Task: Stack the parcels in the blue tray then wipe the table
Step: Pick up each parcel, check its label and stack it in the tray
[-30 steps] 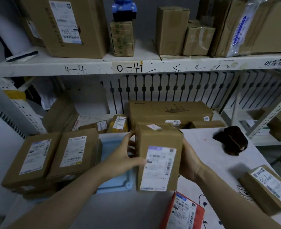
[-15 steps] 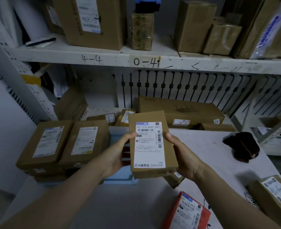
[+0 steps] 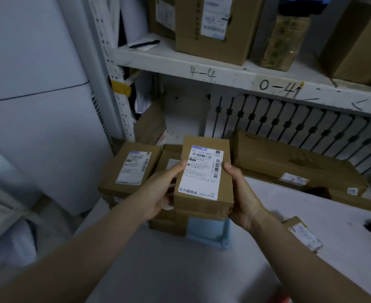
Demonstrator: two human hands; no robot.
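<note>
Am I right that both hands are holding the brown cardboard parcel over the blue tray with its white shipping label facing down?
Not quite: the head view shows the white shipping label facing up. The rest holds: left hand and right hand grip the brown cardboard parcel over the blue tray.

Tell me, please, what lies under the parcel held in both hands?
Under the held parcel another brown parcel shows, over the blue tray. The tray floor beneath is covered.
</note>
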